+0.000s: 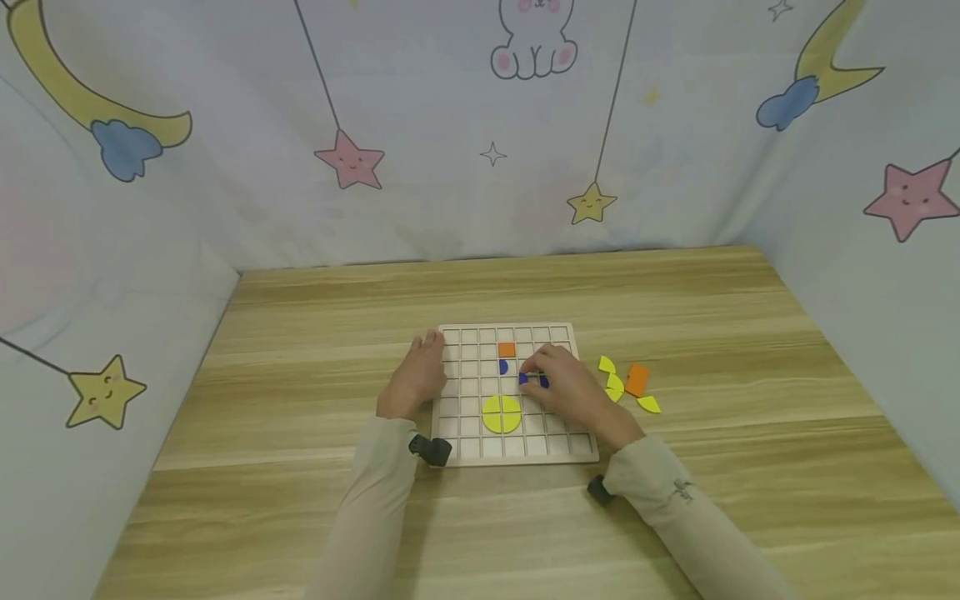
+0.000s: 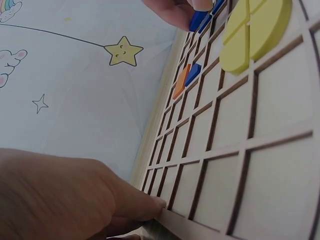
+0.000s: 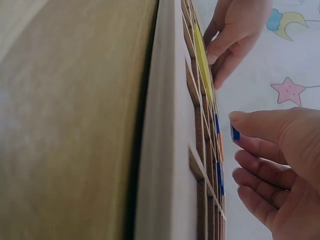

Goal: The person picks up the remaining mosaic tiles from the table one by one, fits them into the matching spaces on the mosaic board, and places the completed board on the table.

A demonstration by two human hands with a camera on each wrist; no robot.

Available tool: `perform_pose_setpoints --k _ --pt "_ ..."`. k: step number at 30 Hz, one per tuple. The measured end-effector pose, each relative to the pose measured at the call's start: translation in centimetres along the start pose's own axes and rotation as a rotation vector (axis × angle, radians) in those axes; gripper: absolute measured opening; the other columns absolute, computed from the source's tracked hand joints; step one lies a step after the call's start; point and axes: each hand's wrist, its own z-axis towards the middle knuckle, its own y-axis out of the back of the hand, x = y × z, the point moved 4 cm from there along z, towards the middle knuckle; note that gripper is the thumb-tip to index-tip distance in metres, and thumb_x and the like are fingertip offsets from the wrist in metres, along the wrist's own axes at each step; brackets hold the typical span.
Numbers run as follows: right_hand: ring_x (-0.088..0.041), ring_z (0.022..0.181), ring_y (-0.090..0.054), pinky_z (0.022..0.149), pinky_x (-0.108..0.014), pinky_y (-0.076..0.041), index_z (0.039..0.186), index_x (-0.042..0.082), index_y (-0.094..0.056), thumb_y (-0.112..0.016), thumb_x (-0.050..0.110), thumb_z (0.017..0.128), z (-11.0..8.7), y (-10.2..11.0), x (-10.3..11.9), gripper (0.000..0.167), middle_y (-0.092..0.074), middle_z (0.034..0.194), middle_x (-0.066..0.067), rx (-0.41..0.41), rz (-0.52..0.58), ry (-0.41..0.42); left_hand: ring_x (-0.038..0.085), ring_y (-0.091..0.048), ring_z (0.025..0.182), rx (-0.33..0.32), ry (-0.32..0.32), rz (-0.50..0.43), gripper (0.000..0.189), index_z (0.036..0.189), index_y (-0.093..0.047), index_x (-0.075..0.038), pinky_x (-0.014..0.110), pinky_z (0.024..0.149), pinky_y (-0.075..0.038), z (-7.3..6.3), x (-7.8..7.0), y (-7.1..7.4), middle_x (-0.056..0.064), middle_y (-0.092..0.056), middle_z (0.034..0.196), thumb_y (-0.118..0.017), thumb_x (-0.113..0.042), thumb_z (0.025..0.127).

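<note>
A wooden grid board (image 1: 471,450) lies flat on the table. My left hand (image 1: 417,377) holds its left edge, the thumb (image 2: 150,204) on the rim in the left wrist view. Over the board, my right hand (image 1: 570,387) pinches a small blue piece (image 3: 235,133) between thumb and index finger. Another blue piece (image 1: 544,381) shows on the board by that hand, partly hidden. A blue half-round piece (image 1: 503,367) sits in a cell just below an orange square (image 1: 506,350). Nearer the front edge, yellow quarter-round pieces (image 1: 511,422) form a circle across neighbouring cells.
On the wooden table (image 1: 300,350), right of the board, lie several loose yellow quarter-round pieces (image 1: 649,405) and orange pieces (image 1: 637,380). A white cloth backdrop (image 1: 435,217) with printed stars and moons rises behind the table and at both sides.
</note>
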Motion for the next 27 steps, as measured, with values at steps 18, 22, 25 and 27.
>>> perform_pose_setpoints --k 18,22,25,27 --pt "-0.015 0.099 -0.055 0.09 -0.034 -0.05 0.103 0.012 -0.071 -0.069 0.023 0.088 0.9 -0.8 0.7 0.018 -0.062 0.106 0.001 0.044 -0.002 0.047 0.04 -0.002 0.147 -0.006 0.014 -0.004 0.057 0.151 -0.012 0.004 0.048 0.121 -0.01 0.0 0.1 0.1 0.02 -0.005 0.16 -0.033 -0.004 0.099" --pt "-0.015 0.096 -0.054 0.086 -0.032 -0.05 0.1 0.012 -0.072 -0.07 0.022 0.088 1.1 -1.0 0.8 0.016 -0.061 0.103 0.002 0.055 -0.008 0.06 0.04 -0.002 0.147 -0.004 0.013 -0.007 0.057 0.151 -0.012 0.004 0.048 0.121 -0.01 0.0 0.1 0.0 0.019 -0.004 0.16 -0.033 -0.004 0.099" --pt "-0.014 0.094 -0.053 0.084 -0.031 -0.049 0.1 0.012 -0.072 -0.07 0.021 0.087 1.2 -1.1 0.9 0.016 -0.06 0.1 0.002 0.059 -0.025 0.069 0.04 -0.002 0.147 -0.003 0.011 -0.008 0.057 0.151 -0.012 0.004 0.048 0.121 -0.009 0.1 0.2 0.0 0.02 -0.004 0.16 -0.033 -0.004 0.099" --pt "-0.014 0.094 -0.053 0.084 -0.03 -0.049 0.099 0.012 -0.072 -0.07 0.021 0.087 1.3 -1.1 1.0 0.015 -0.061 0.1 0.002 0.056 -0.034 0.077 0.039 -0.002 0.147 -0.003 0.013 -0.009 0.057 0.151 -0.012 0.004 0.048 0.121 -0.009 0.1 0.2 -0.1 0.019 -0.004 0.16 -0.033 -0.004 0.099"
